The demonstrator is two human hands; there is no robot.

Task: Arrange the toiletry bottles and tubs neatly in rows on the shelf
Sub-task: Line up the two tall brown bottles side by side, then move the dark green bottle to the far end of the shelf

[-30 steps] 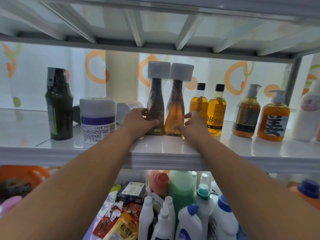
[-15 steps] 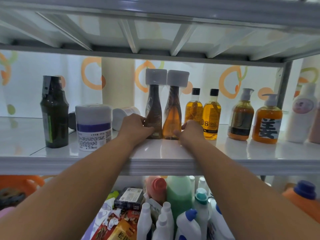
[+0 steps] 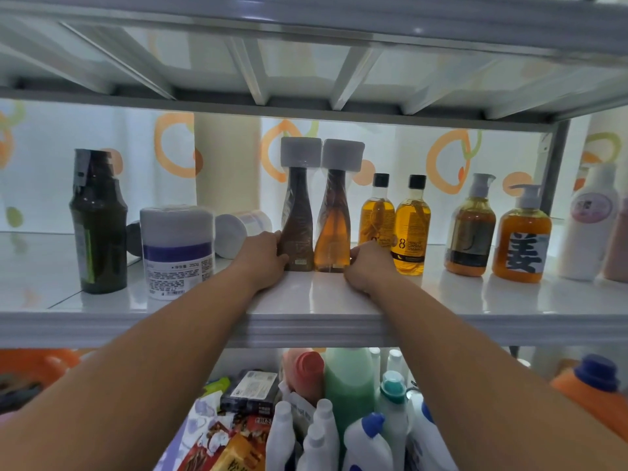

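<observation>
Two slim bottles with square white caps stand side by side mid-shelf, a brown bottle (image 3: pixel 297 219) and an amber bottle (image 3: pixel 333 229). My left hand (image 3: pixel 263 260) grips the brown bottle's base from the left. My right hand (image 3: pixel 368 266) grips the amber bottle's base from the right. To the right stand two yellow black-capped bottles (image 3: pixel 394 226), then two orange pump bottles (image 3: pixel 496 239) and a white bottle (image 3: pixel 591 226). On the left are a dark green bottle (image 3: pixel 98 226), a white tub with a purple band (image 3: pixel 176 249) and a tub lying on its side (image 3: pixel 241 229).
The white shelf (image 3: pixel 306 321) has a raised front edge, and the rack above (image 3: pixel 306 56) hangs low over the caps. A grey post (image 3: pixel 554 164) stands at the back right. Below, cleaning bottles (image 3: pixel 356 419), packets and orange jugs (image 3: pixel 591 389) crowd the lower level.
Both hands stay at the bases of the two capped bottles. The pair has slid slightly back towards the row of yellow bottles. The view has tilted down a little.
</observation>
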